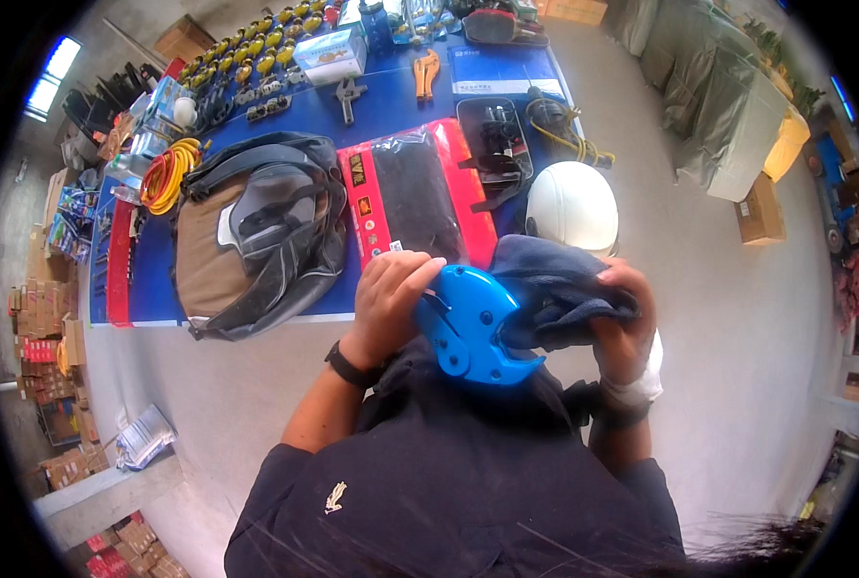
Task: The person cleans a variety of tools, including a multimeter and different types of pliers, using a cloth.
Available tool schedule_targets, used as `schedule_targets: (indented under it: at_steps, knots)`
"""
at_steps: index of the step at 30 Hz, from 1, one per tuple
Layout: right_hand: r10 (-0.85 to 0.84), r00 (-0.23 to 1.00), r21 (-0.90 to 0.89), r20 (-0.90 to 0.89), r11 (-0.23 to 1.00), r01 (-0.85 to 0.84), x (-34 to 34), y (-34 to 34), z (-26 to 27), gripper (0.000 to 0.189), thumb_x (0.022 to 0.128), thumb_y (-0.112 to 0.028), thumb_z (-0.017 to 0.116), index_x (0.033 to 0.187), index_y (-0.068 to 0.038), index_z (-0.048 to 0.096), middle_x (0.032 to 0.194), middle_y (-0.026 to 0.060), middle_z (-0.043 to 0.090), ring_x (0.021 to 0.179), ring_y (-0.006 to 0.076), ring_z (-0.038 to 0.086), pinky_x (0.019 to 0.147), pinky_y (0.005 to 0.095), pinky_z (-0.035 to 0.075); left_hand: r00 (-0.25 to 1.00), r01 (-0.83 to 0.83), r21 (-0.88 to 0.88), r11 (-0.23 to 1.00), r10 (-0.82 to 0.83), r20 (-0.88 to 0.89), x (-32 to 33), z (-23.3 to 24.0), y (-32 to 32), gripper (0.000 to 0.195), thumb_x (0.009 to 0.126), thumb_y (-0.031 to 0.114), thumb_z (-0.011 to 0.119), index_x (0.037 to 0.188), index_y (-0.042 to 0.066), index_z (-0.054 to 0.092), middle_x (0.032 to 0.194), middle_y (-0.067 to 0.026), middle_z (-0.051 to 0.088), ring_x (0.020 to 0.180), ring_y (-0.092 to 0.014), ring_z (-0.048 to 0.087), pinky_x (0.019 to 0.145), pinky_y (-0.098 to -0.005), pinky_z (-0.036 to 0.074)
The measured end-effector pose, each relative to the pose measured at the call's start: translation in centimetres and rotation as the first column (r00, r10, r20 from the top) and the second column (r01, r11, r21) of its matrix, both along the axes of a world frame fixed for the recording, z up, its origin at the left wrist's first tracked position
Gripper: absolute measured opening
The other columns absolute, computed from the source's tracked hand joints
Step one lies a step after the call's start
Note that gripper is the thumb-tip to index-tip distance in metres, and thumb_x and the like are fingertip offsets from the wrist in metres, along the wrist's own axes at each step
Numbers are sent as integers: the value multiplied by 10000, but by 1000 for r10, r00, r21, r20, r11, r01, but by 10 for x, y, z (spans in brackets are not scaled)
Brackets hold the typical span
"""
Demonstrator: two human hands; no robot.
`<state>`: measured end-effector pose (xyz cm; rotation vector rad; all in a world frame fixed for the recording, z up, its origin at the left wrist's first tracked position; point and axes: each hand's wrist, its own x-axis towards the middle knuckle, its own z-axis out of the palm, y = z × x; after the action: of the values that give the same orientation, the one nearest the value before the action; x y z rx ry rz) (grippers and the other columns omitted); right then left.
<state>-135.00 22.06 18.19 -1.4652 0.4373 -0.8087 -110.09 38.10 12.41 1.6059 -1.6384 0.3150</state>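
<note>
A blue pipe cutter, with a curved jaw at its right side, is in my left hand in front of my chest. The fingers of this hand wrap over the tool's left end and hide its handles. My right hand grips a bunched dark grey cloth. That cloth lies against the cutter's jaw side, near its opening. Something white shows at the right wrist; I cannot tell what it is. Just beyond the cloth sits a white helmet at the table's near right corner.
The blue table carries a black and brown backpack, a red package, an adjustable wrench, an orange pipe cutter, a coiled yellow hose and several pairs of yellow goggles. A cardboard box stands at right.
</note>
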Motion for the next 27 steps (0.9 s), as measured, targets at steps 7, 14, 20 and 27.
schedule_targets:
  at_steps: [7,14,20,27]
  knots:
    - [-93,969,-336,-231,942,10,5,22,11,472,762,19,799,1180,-67,597,1130,149,645,1046,258,659,884,331,526,976,-161,7,987,158,146,1,-2,5,464,803,124,715,1250,113,590,1045,-92,646,952,-298,634,866,-416,488]
    - [-105,916,-295,-387,955,-15,14,16,-11,438,799,16,783,1185,-84,604,1092,136,673,1006,239,679,864,333,539,978,-202,253,946,184,93,-3,2,7,468,763,84,722,1222,76,632,1058,-122,646,984,-326,633,859,-413,485]
    - [-181,937,-232,-300,966,112,-4,10,-14,368,847,57,709,1174,-72,601,1027,47,624,934,137,607,811,264,493,958,-272,315,909,286,2,0,-10,11,464,781,-1,632,1242,54,615,1023,-119,633,945,-328,616,830,-412,475]
    - [-283,916,-170,-283,955,242,-17,5,-21,275,889,-1,684,1146,-62,608,1024,43,608,947,140,574,847,266,453,900,-421,376,826,431,59,35,-32,7,489,785,-29,588,1266,55,603,990,-103,609,930,-306,594,813,-402,469]
